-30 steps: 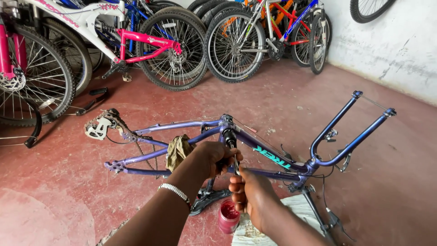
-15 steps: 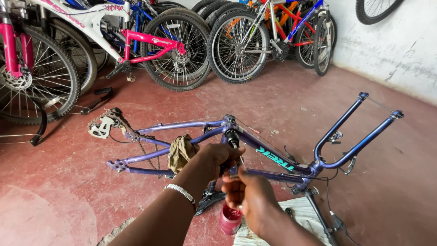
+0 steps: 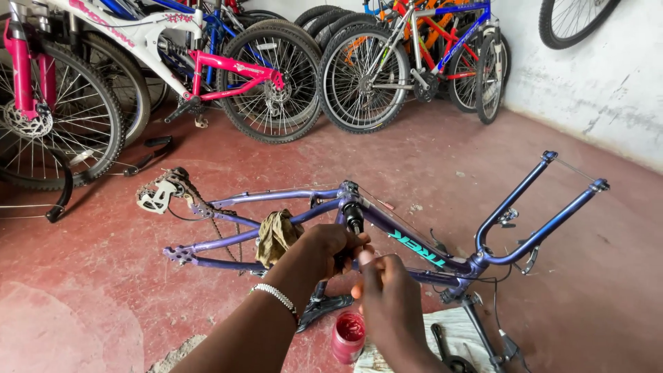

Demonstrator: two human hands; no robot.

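Note:
A purple-blue bicycle frame (image 3: 407, 242) stands upside down on the red floor, its fork (image 3: 545, 207) pointing up at the right. My left hand (image 3: 324, 245) grips the frame at the bottom bracket shell (image 3: 353, 217). Close beside it, my right hand (image 3: 387, 290) has its fingers pinched together at the same spot; whatever it may hold is too small to tell. A dirty rag (image 3: 275, 235) hangs over the frame tube left of my hands. An open red pot (image 3: 349, 335) sits on the floor under my hands.
Several bicycles lean along the back wall, a pink-and-white one (image 3: 207, 69) nearest. The rear derailleur and chain (image 3: 166, 193) hang at the frame's left end. A white cloth (image 3: 449, 338) with dark tools lies at the lower right. White wall (image 3: 594, 83) on the right.
My right hand has risen from near the red pot to the bottom bracket beside my left hand. The view shifted slightly.

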